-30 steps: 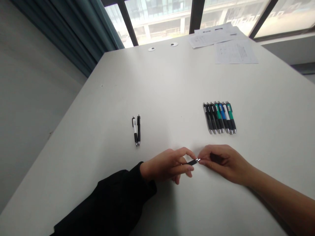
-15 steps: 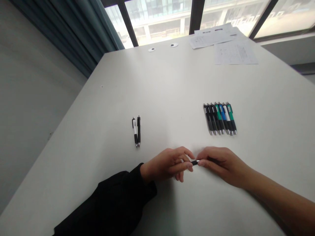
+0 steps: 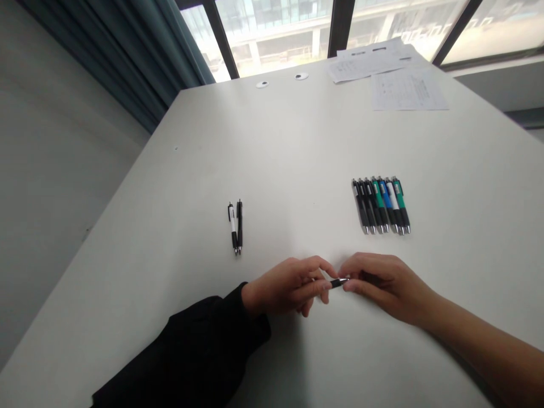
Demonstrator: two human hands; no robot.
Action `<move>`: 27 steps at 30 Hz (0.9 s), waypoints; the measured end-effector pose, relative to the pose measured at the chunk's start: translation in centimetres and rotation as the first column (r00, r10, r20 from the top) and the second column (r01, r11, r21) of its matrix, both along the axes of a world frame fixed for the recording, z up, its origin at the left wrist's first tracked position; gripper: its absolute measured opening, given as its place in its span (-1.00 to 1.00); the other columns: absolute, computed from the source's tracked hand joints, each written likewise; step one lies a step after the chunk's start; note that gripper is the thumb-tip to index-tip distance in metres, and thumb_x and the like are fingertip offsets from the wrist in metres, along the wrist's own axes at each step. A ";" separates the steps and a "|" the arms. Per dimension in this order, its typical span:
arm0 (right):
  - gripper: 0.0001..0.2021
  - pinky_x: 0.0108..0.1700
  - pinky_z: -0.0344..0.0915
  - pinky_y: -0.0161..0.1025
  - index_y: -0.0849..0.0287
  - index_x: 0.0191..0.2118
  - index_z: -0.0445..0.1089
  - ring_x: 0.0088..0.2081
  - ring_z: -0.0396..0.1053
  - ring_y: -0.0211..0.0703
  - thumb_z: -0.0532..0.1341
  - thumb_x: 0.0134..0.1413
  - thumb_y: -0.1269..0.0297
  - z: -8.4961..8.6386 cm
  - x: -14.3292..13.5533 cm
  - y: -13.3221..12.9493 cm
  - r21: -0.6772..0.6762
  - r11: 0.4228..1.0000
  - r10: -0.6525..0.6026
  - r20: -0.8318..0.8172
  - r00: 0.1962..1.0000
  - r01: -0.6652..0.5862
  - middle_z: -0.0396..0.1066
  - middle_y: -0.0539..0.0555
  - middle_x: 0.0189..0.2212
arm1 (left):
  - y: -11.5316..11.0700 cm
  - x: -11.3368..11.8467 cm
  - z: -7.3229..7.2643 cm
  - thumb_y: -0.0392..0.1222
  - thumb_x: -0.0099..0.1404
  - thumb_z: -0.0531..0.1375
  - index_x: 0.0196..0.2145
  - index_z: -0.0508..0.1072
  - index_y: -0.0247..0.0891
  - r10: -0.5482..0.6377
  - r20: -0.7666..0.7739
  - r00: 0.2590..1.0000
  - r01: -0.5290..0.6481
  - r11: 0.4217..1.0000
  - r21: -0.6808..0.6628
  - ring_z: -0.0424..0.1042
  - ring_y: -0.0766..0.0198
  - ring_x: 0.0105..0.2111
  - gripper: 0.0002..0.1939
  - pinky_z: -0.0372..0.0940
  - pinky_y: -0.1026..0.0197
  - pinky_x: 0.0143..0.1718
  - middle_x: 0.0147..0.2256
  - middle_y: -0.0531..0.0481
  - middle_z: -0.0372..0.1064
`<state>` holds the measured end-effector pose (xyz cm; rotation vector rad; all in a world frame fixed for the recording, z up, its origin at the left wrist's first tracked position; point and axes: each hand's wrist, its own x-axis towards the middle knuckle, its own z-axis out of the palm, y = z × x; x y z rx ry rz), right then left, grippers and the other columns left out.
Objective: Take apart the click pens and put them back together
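Note:
Low over the near part of the white table, my left hand [image 3: 300, 285] is closed on a pen [image 3: 337, 282] between thumb and fingers. Only the pen's black grip and silver tip show; the rest is hidden in the hand. My right hand [image 3: 378, 283] has its thumb and index finger around the silver tip, pinching at that end. To the left lie a white-and-black pen [image 3: 233, 225] and a black pen [image 3: 240, 226], side by side. On the right, several pens [image 3: 380, 205] lie in a close row, with black, green, blue and white barrels.
Printed papers [image 3: 408, 90] lie at the far right of the white table [image 3: 272, 147]. Two small white oval pieces [image 3: 262, 84] with dark marks sit along the far edge, by the window. A blue curtain [image 3: 170, 62] hangs at the far left.
More of the pen's silver tip shows between my right thumb and index finger. The lower fingers of my left hand have shifted slightly. The pens on the table have stayed put.

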<state>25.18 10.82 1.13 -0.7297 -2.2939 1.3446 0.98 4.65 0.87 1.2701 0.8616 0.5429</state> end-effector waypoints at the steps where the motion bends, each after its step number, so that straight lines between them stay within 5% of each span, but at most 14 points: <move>1: -0.82 -0.35 0.28 -0.30 0.17 -0.22 0.50 -0.41 0.39 -0.24 0.23 0.31 0.19 0.1 -0.1 0.0 0.023 1.000 0.006 0.018 1.000 -0.006 0.47 0.04 -0.43 | 0.0 0.0 -0.1 -0.05 0.49 0.09 0.03 0.29 -0.26 -0.001 0.002 1.000 0.001 1.000 -0.003 0.36 0.49 -0.64 -0.72 0.23 0.45 -0.63 -0.36 0.03 0.45; 10: -0.83 -0.29 0.31 -0.29 0.15 -0.28 0.50 -0.32 0.43 -0.22 0.18 0.34 0.33 0.2 0.1 0.1 -0.023 0.998 0.057 -0.089 0.994 -0.059 0.49 0.11 -0.27 | -0.1 0.2 0.1 -0.09 0.49 0.09 0.00 0.27 -0.25 0.006 -0.024 1.000 -0.006 1.000 0.005 0.34 0.49 -0.65 -0.77 0.23 0.44 -0.61 -0.36 0.03 0.44; 12: -0.91 -0.34 0.30 -0.31 0.14 -0.19 0.50 -0.36 0.41 -0.24 0.24 0.30 0.30 0.1 0.2 0.1 -0.053 0.998 0.037 -0.095 0.995 -0.043 0.47 0.08 -0.30 | -0.2 0.2 0.2 -0.08 0.48 0.10 0.00 0.27 -0.25 0.016 -0.013 1.000 -0.016 1.000 0.003 0.33 0.49 -0.65 -0.76 0.22 0.44 -0.62 -0.36 0.03 0.44; 15: -0.77 -0.41 0.27 -0.31 0.15 -0.04 0.46 -0.43 0.36 -0.24 0.33 0.22 0.22 -0.1 0.2 -0.1 -0.080 0.997 0.002 -0.030 1.000 -0.005 0.42 0.02 -0.40 | -0.2 0.2 0.2 -0.07 0.47 0.11 0.00 0.27 -0.25 0.021 0.004 1.000 -0.021 1.000 0.008 0.34 0.48 -0.65 -0.75 0.22 0.44 -0.63 -0.37 0.04 0.44; 19: -0.87 -0.33 0.28 -0.28 0.15 -0.19 0.50 -0.39 0.37 -0.23 0.23 0.32 0.25 0.0 0.0 -0.2 -0.008 0.999 0.044 0.010 0.999 -0.044 0.44 0.05 -0.40 | -0.2 0.1 0.2 -0.08 0.48 0.10 0.00 0.28 -0.25 0.016 -0.015 1.000 -0.015 0.999 0.034 0.35 0.47 -0.64 -0.76 0.21 0.45 -0.62 -0.36 0.02 0.47; 27: -0.87 -0.25 0.37 -0.31 0.12 -0.18 0.52 -0.28 0.46 -0.23 0.21 0.31 0.40 0.0 0.0 -0.1 0.009 0.998 0.060 -0.119 0.991 -0.060 0.51 0.10 -0.26 | -0.2 0.1 0.2 -0.08 0.48 0.10 0.01 0.30 -0.26 0.000 -0.019 1.000 0.001 0.999 0.036 0.36 0.47 -0.63 -0.75 0.23 0.44 -0.60 -0.35 0.00 0.48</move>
